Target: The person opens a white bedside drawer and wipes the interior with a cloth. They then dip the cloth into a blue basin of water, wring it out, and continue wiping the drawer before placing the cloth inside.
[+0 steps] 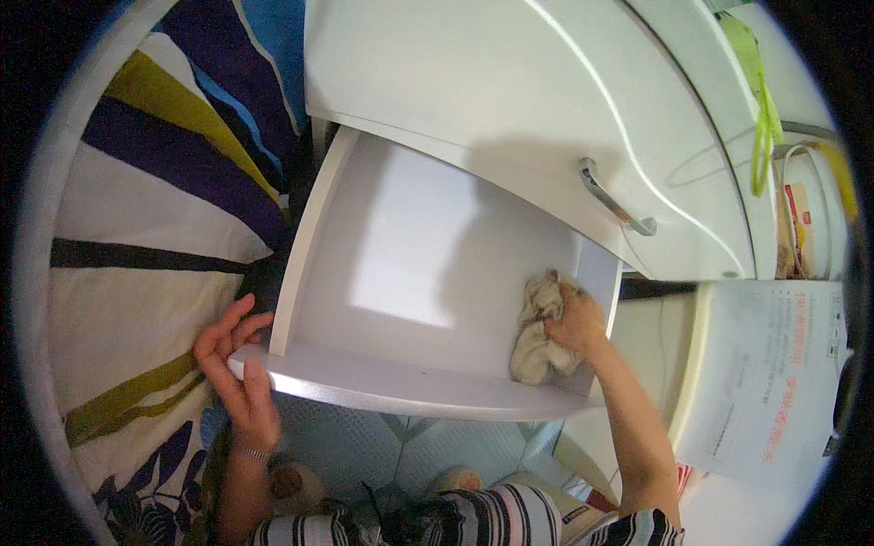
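An open white drawer (410, 273) is pulled out in front of me. My right hand (577, 324) is inside it at the right, closed around a crumpled, stained whitish cloth (536, 355) that rests on the drawer's bottom near the right front corner. My left hand (242, 382) grips the left end of the drawer's front panel (382, 396), thumb on the near side and fingers curling behind it. Apart from the cloth, the drawer's bottom shows only light and shadow.
Above the drawer is a white cabinet front with a chrome handle (618, 201). A striped curtain-like fabric (157, 293) hangs close on the left. To the right are a white box with printed writing (765, 382) and a white container (812, 211). A light-green strap (761, 150) hangs at upper right.
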Tool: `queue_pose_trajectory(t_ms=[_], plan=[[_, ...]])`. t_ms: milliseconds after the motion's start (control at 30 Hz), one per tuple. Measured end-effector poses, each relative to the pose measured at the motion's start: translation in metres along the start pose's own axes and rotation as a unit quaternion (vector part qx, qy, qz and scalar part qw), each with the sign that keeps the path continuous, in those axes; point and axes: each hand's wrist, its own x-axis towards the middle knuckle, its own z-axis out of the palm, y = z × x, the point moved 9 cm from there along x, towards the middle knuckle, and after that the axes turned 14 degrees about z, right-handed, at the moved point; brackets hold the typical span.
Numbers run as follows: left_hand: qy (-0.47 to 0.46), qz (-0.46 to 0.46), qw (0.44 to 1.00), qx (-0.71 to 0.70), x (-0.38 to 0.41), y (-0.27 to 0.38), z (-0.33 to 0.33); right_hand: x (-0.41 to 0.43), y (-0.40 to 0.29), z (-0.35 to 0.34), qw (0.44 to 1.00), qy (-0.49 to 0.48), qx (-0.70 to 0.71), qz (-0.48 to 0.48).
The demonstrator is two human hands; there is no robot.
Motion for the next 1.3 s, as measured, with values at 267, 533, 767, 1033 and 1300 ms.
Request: queue_pose_trajectory(t_ms=[267, 533, 767, 1033, 1300], plan=[[0.021, -0.032, 0.997, -0.065, -0.004, -0.007, 0.010, -0.039, 0.011, 0.028, 0.988, -0.130, 0.088, -0.005], [0.019, -0.037, 0.998, -0.040, -0.003, -0.009, 0.002, -0.120, 0.003, -0.133, 0.915, 0.211, 0.316, -0.134], [0.005, -0.015, 1.000, 0.002, -0.002, -0.015, 0.003, -0.101, -0.034, -0.143, 0.835, 0.184, 0.479, -0.196], [0.006, -0.006, 0.999, 0.031, -0.009, -0.010, 0.007, -0.026, -0.061, -0.108, 0.863, 0.078, 0.450, -0.217], [0.018, -0.033, 0.999, 0.027, -0.015, -0.017, 0.012, 0.004, -0.023, -0.002, 0.922, 0.083, 0.353, -0.133]])
